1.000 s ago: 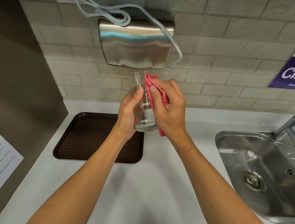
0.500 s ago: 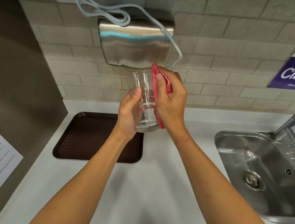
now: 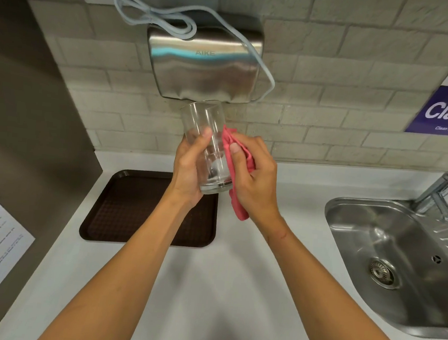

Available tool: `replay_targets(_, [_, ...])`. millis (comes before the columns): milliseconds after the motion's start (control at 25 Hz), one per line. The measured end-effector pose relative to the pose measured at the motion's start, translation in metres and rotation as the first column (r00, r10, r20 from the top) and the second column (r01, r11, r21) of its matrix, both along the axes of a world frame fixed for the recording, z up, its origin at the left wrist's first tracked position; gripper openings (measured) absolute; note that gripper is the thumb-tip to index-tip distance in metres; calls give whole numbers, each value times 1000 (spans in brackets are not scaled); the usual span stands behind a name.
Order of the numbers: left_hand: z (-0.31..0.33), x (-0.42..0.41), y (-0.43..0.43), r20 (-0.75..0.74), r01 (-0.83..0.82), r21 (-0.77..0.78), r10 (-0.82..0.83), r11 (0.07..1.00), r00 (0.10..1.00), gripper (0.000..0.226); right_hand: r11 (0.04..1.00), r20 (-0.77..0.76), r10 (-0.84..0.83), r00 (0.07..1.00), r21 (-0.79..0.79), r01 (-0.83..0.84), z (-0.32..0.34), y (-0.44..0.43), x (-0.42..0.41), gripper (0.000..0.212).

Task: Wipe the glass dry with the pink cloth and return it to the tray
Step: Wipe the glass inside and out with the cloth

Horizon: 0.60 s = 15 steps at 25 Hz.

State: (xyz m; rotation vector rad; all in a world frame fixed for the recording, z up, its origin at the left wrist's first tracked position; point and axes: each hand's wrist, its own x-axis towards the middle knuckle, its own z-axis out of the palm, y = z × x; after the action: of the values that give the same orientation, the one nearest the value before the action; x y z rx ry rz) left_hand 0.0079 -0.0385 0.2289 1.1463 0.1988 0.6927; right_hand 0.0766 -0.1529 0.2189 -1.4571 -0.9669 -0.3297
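Left hand [image 3: 189, 169] wrapped round the glass [image 3: 206, 146], right hand [image 3: 254, 183] pinching the pink cloth [image 3: 235, 170] against it; possibly still wet, so it could slip.

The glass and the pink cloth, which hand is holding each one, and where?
The left hand grips the glass around its lower half. The right hand holds the bunched pink cloth against the glass's side.

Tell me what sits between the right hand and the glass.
In the head view, the pink cloth lies between the right hand and the glass.
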Motion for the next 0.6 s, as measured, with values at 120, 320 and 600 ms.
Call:
replay_targets(120, [7, 4, 1, 26, -11, -25, 12, 1000, 1000, 82, 994, -176, 101, 979, 61, -91, 14, 8, 11, 27])
replay_targets(320, [13, 6, 6, 43, -21, -5, 21, 1000, 999, 97, 986, -293, 153, 944, 113, -125, 21, 10, 14, 25])
replay_targets(600, [5, 10, 3, 18, -81, 75, 80, 994, 997, 48, 994, -302, 71, 951, 100, -42, 24, 14, 18, 30])
